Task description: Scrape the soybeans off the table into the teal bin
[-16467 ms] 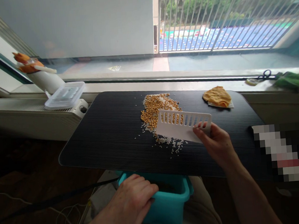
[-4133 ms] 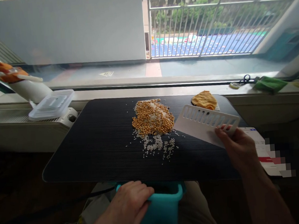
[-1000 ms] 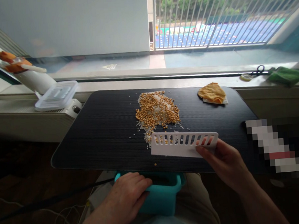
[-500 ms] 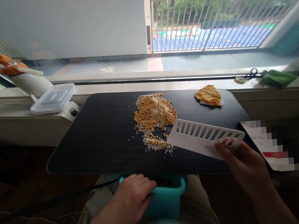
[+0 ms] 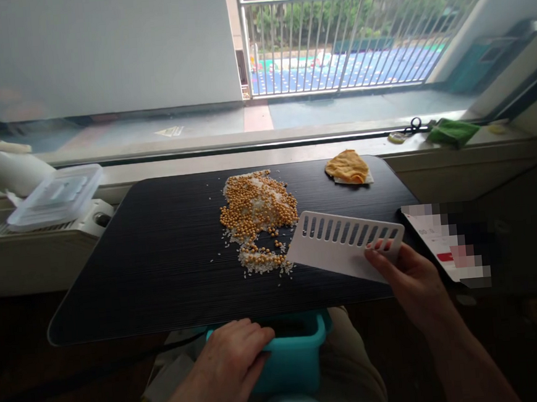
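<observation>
My right hand [image 5: 408, 270] grips a white plastic scraper [image 5: 333, 255] with a row of slots along its upper side. The scraper's left end touches or nearly touches the near edge of a small strip of rice and soybeans [image 5: 261, 260]. Just behind that strip spreads a larger pile of soybeans [image 5: 250, 208] mixed with white rice grains. My left hand [image 5: 229, 359] is closed over the rim of a turquoise bin [image 5: 290, 363], which sits at my lap below the table's front edge. The bin's inside is dark, so its contents cannot be made out.
The black table [image 5: 147, 260] stands against the windowsill. A folded yellow cloth [image 5: 347, 167] lies at its back right. Beside its right edge is a partly blurred tablet or board [image 5: 432, 244]. A clear plastic lid [image 5: 57, 196] rests on the radiator at left; a green cloth [image 5: 453, 132] lies on the sill.
The view has turned to the right, so everything sits further left in the picture. Both hands keep their hold, and the scraper stays by the small strip of grains.
</observation>
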Demonstrator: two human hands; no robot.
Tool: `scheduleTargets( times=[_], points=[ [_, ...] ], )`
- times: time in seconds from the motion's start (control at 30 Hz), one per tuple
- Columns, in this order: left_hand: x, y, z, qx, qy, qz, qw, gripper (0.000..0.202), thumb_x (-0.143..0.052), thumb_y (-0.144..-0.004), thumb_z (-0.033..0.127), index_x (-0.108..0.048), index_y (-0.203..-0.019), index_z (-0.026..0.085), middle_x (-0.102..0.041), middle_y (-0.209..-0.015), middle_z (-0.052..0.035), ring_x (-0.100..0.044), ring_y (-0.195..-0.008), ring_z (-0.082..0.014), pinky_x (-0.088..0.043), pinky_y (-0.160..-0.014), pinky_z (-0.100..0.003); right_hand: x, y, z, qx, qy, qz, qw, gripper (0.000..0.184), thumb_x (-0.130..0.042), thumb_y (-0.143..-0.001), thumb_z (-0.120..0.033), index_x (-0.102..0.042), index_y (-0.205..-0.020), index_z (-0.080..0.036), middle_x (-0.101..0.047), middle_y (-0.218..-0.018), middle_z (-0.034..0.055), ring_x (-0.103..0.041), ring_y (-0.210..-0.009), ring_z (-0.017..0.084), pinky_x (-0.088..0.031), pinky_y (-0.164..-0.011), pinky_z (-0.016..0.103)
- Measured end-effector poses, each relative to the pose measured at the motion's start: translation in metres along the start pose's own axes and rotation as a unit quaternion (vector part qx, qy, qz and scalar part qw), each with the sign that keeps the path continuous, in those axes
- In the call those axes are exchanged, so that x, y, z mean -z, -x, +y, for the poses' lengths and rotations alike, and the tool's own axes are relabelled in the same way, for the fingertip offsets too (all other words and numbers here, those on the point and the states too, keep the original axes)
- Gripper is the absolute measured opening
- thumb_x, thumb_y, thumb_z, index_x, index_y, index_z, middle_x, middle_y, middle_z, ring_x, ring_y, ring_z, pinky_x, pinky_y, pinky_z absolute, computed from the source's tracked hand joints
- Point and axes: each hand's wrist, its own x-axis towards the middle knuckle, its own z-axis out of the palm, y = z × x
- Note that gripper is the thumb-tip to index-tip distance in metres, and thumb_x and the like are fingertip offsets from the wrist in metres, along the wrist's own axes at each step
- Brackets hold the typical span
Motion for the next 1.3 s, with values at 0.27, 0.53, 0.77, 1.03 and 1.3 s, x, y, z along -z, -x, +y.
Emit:
scheduleTargets(
  times=[0.27,0.53,0.77,1.03,1.3],
  points=[
    [0.002,0.000,0.002,0.010,0.001,-0.015,1.000,0.021,-0.054,-0.085,0.004,-0.063,-0.096,0.019,-0.068,-0.092,-0.0057,-0.063,-0.084,-0.0252,-0.051,-0.075,-0.036,-0.010,-0.001,-0.001,-0.008,-0.002,0.024,1.000,0.033,-0.078,-0.069,-0.050,-0.067,-0.082,-0.022,-0.068,-0.080,0.0017,-0.062,-0.079,0.020,-0.050,-0.074,0.031],
    [0.004,-0.003,0.005,0.023,0.009,-0.032,0.999,0.021,-0.057,-0.085,0.003,-0.064,-0.098,0.018,-0.067,-0.089,-0.0036,-0.063,-0.084,-0.0234,-0.049,-0.076,-0.034,-0.012,-0.002,-0.006,-0.002,0.004,0.022,1.000,0.034,-0.077,-0.069,-0.052,-0.068,-0.083,-0.023,-0.071,-0.083,0.0027,-0.064,-0.081,0.022,-0.051,-0.077,0.034],
    [0.006,-0.005,0.006,0.036,0.018,-0.049,0.998,0.022,-0.056,-0.087,0.003,-0.063,-0.099,0.019,-0.065,-0.087,-0.0012,-0.061,-0.082,-0.0208,-0.045,-0.074,-0.030,0.001,0.003,0.000,-0.020,0.019,0.013,1.000,0.035,-0.077,-0.069,-0.053,-0.070,-0.085,-0.023,-0.073,-0.085,0.0038,-0.066,-0.084,0.023,-0.053,-0.078,0.034],
    [0.006,-0.007,0.007,0.035,0.021,-0.052,0.998,0.022,-0.057,-0.087,0.002,-0.064,-0.101,0.017,-0.065,-0.088,-0.0024,-0.061,-0.083,-0.0217,-0.045,-0.075,-0.032,0.001,0.008,0.000,-0.026,0.012,0.020,0.999,0.032,-0.078,-0.070,-0.052,-0.069,-0.084,-0.024,-0.073,-0.085,0.0042,-0.068,-0.086,0.025,-0.056,-0.078,0.037],
    [0.008,-0.005,0.009,0.042,0.018,-0.060,0.997,0.021,-0.060,-0.088,0.003,-0.065,-0.102,0.017,-0.065,-0.090,-0.0026,-0.061,-0.084,-0.0221,-0.044,-0.075,-0.032,0.000,0.012,0.000,-0.014,0.009,0.016,1.000,0.031,-0.078,-0.070,-0.051,-0.071,-0.083,-0.024,-0.073,-0.085,0.0037,-0.067,-0.085,0.024,-0.056,-0.079,0.035]
  ],
)
